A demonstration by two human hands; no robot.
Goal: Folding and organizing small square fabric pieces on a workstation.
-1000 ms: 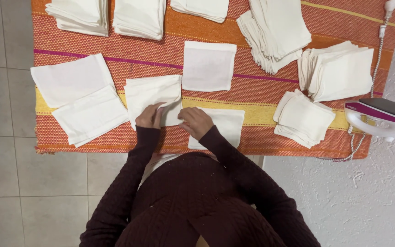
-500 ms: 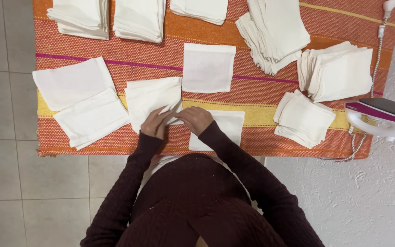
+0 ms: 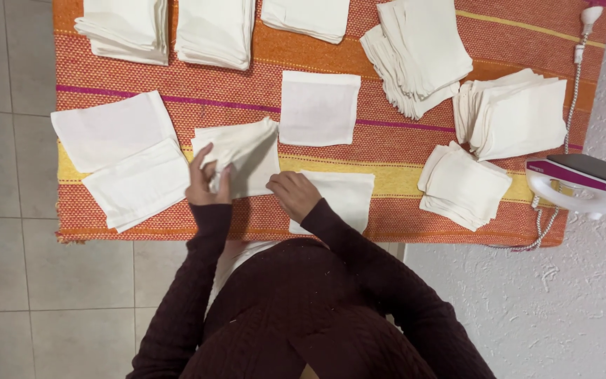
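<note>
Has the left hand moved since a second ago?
Yes. The left hand has lifted the near edge of the folded cloth, shifting away from the body, toward the single flat square cloth.

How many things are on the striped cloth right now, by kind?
Stacks of white cloths: 6
Single flat white squares: 4
Folded cloth in the hands: 1
Iron: 1
Total: 12
The small pile counts are approximate where the layers overlap.
</note>
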